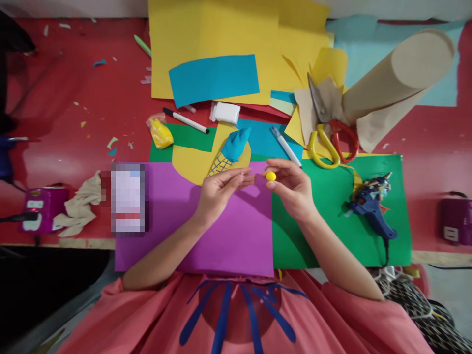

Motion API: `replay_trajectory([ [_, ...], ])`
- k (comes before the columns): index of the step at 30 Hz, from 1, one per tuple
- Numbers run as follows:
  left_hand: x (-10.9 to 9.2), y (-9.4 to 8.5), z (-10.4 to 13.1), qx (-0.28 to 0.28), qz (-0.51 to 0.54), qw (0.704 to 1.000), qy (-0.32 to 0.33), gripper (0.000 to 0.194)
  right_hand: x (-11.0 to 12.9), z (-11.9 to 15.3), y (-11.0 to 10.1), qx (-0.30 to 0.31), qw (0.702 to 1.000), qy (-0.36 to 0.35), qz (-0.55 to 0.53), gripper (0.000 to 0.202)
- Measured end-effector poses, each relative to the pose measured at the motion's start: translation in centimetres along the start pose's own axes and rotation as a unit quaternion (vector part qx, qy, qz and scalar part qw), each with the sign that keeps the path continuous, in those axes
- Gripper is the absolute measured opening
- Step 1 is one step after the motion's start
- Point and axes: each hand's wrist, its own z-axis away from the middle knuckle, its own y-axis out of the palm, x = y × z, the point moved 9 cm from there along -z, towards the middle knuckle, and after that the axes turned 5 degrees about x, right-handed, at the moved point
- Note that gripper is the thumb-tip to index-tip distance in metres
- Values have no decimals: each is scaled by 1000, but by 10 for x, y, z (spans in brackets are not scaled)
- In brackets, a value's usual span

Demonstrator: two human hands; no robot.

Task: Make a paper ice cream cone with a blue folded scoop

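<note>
My right hand [293, 189] pinches a small yellow clay ball [271, 176] between thumb and fingertips. Facing it from the left, my left hand [224, 191] has its fingers stretched out, with nothing visible in it. Both hands are over the purple sheet [236, 236]. Just behind my left hand lies an ice cream cone figure with blue clay swirl [236, 144] and a yellow cone [220, 165] marked with dark crossed lines. My left fingers hide the cone's lower tip. A bag of yellow clay [161, 133] and a white packet [225, 113] lie farther back.
Scissors [323, 115] with one yellow and one red handle lie at back right, beside a rolled beige sheet [391, 78]. A blue glue gun [372, 209] rests on the green sheet [332, 236]. A phone [128, 196] lies left; markers [188, 121] and paper sheets lie behind.
</note>
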Motion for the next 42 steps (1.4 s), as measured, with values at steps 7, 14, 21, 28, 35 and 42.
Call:
replay_trajectory([
  [7, -16, -7, -2, 7, -114, 993, 13, 63, -10, -2, 6, 22, 996, 24, -79, 21],
  [14, -43, -22, -3, -19, -241, 961, 132, 28, -16, -4, 2, 3, 995, 45, -87, 26],
  [21, -54, -46, -19, -100, -563, 801, 175, 50, -21, -5, -1, -2, 994, 53, -92, 25],
  [28, -36, -36, -37, -47, -631, 766, 111, 22, -22, -8, -2, -6, 994, 56, -94, 36],
  [35, -27, -32, -24, -58, -493, 867, 50, 35, 4, -11, 24, 84, 996, -16, 37, 24],
  [42, -12, -5, -16, 41, -316, 936, 153, 57, 9, -9, 22, 73, 994, -38, 69, 25],
])
